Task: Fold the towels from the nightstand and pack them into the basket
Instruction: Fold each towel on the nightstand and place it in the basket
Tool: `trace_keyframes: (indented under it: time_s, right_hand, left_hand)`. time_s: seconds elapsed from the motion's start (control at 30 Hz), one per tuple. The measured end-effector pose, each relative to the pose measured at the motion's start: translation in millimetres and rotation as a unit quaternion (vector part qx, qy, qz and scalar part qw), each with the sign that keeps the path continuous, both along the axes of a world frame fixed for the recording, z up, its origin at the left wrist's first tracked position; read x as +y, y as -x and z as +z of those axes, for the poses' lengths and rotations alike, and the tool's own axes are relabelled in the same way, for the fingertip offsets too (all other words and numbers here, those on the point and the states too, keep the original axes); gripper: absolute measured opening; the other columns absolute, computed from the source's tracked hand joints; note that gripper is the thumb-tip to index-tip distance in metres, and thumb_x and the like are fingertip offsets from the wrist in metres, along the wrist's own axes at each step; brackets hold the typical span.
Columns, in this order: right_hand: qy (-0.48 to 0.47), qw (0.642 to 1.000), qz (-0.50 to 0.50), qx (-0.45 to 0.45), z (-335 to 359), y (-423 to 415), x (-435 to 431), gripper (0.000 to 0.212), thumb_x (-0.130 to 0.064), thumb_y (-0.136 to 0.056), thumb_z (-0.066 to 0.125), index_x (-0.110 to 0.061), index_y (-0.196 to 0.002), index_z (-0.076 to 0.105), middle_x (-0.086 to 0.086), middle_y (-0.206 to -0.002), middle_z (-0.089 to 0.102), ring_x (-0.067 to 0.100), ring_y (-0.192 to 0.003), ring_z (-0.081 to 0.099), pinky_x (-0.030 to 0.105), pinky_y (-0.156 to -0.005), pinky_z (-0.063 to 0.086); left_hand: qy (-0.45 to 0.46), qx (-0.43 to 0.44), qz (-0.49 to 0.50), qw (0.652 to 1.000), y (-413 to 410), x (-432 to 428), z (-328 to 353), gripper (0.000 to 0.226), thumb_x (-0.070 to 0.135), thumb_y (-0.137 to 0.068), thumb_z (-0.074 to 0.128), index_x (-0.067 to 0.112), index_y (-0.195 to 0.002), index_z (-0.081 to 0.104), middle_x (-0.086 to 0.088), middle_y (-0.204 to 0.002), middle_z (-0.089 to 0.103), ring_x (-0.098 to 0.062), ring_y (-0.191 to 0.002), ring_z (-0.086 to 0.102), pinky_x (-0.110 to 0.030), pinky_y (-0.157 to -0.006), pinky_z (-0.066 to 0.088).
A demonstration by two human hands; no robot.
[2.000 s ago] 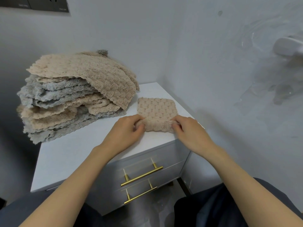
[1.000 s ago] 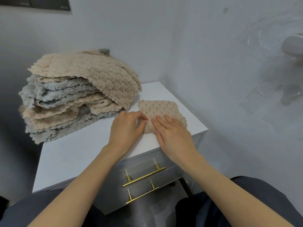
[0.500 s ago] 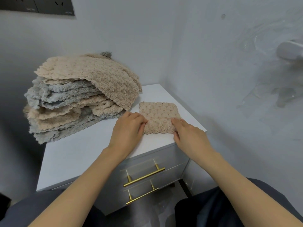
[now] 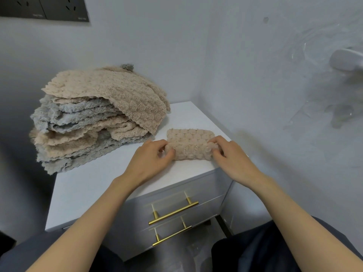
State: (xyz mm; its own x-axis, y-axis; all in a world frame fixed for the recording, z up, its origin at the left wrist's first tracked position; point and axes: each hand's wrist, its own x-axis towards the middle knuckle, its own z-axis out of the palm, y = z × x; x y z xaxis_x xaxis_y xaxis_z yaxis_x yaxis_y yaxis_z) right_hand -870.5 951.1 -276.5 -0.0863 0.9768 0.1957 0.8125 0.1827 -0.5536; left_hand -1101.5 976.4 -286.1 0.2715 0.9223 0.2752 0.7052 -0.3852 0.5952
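1. Now the left hand (image 4: 151, 156) reaches forward over the nightstand (image 4: 88, 189), fingers curled, its grip pinching the left end of a folded beige towel (image 4: 190, 146).
2. The right hand (image 4: 231, 156) mirrors it, thumb and fingers curled, its grip pinching the right end.
3. The towel lies flat on the surface at the near right corner, stretched between both hands.
4. A pile (image 4: 98, 114) of grey and beige towels sits on the left rear of the surface, its top towel drooping just beside the folded one.
5. Two brass handles (image 4: 173, 213) run across the drawer fronts below.
6. A dark socket plate (image 4: 45, 7) sits high on the wall, and a white fixture (image 4: 345, 60) shows at the right.
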Motion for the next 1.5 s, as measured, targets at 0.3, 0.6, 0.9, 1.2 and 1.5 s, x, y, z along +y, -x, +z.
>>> trace_keyframes:
  time_s: [0.3,0.6,0.9,1.2,1.5]
  right_hand:
    - [0.071,0.985,-0.119,0.098,3,-1,10,0.016,-0.042,-0.091,0.053,-0.027,-0.097,0.055,-0.005,-0.075,0.062,0.016,-0.079,0.057,0.032,-0.069,0.042]
    - [-0.177,0.979,-0.002,-0.100,3,28,2,0.045,0.007,-0.081,0.054,-0.018,-0.118,0.063,-0.001,-0.120,0.058,0.021,-0.113,0.047,0.034,-0.082,0.044]
    - [-0.084,0.953,0.061,-0.284,-18,53,0,0.064,-0.010,-0.098,0.035,-0.022,-0.154,0.006,-0.001,-0.161,0.009,0.021,-0.148,0.010,0.035,-0.119,-0.001]
    - [-0.025,0.961,0.011,-0.276,-13,33,-1,0.064,-0.020,-0.098,0.034,-0.021,-0.154,0.005,-0.003,-0.161,0.007,0.016,-0.148,0.007,0.031,-0.118,0.003]
    - [0.008,0.965,0.035,-0.258,-11,12,-4,0.062,-0.019,-0.101,0.028,-0.017,-0.153,-0.006,0.001,-0.162,-0.002,0.015,-0.148,-0.002,0.029,-0.118,0.002]
  left_hand:
    - [0.072,0.005,0.111,0.991,-9,8,-4,0.053,0.044,-0.091,0.044,0.017,-0.048,0.030,0.001,-0.055,0.036,-0.025,-0.081,0.039,-0.034,-0.066,0.021]
    - [-0.037,0.008,0.162,0.986,-19,11,-5,0.019,0.039,-0.083,0.056,0.021,-0.079,0.050,0.006,-0.088,0.047,-0.018,-0.093,0.034,-0.033,-0.078,0.025]
    - [-0.072,-0.009,0.129,0.989,-25,12,-6,0.007,0.027,-0.086,0.055,0.023,-0.089,0.061,0.010,-0.091,0.051,-0.019,-0.096,0.042,-0.032,-0.078,0.029]
    - [-0.069,0.016,0.131,0.989,-18,14,-7,0.008,0.032,-0.088,0.053,0.030,-0.087,0.061,0.013,-0.089,0.053,-0.014,-0.093,0.038,-0.031,-0.079,0.026]
    - [-0.154,0.094,0.064,0.981,-14,4,-3,0.013,0.023,-0.094,0.050,0.016,-0.095,0.062,0.004,-0.105,0.058,-0.019,-0.104,0.043,-0.032,-0.085,0.032]
